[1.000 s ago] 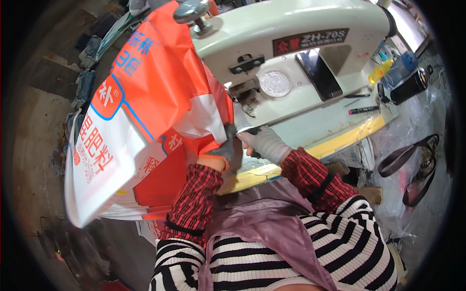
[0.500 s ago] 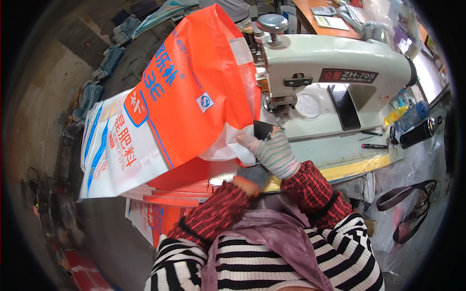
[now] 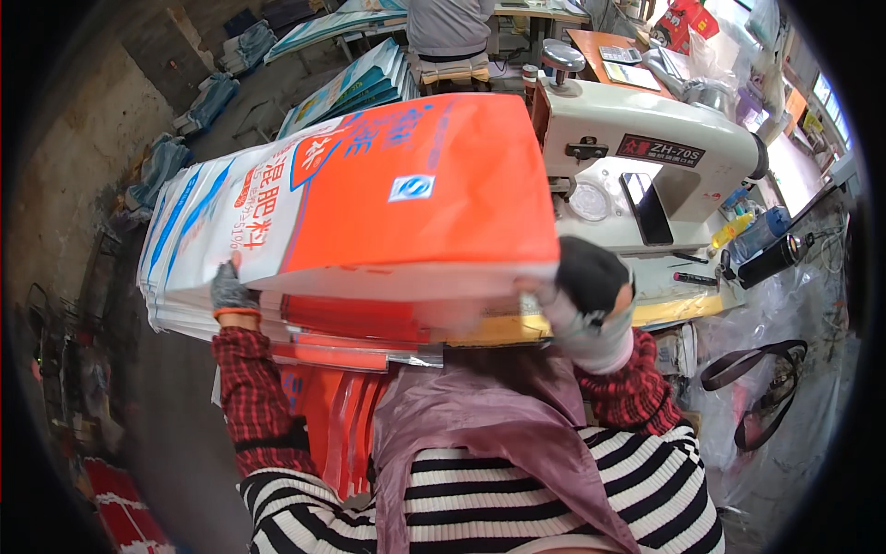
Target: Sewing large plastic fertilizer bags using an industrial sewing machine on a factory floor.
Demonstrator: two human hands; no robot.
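Observation:
A large orange and white printed sack point(image 3: 480, 203) lies across the work table in front of me, its near edge lifted and blurred. My left hand point(image 3: 236, 290), in a grey glove, grips the near edge of the sack's white part, thumb on top. At the sack's near right corner, my right hand point(image 3: 591, 300) is closed on the edge; it wears a pale striped glove with a black covering and is smeared by motion. Under the sack lies a pile of white sacks point(image 3: 171, 309). The white sewing machine point(image 3: 678, 120) stands right beyond my right hand.
A phone point(image 3: 646, 208) and a round white dish point(image 3: 589, 200) rest on the machine's bed. Bottles point(image 3: 764, 226) and a marker point(image 3: 694, 278) lie to the right. More orange sacks point(image 3: 337, 434) hang below the table edge. A person point(image 3: 449, 28) sits at the back.
The sack has come down from a raised, tilted position to lie flatter. My left hand has moved left from beside my right hand to the white part's edge. My right hand has shifted right.

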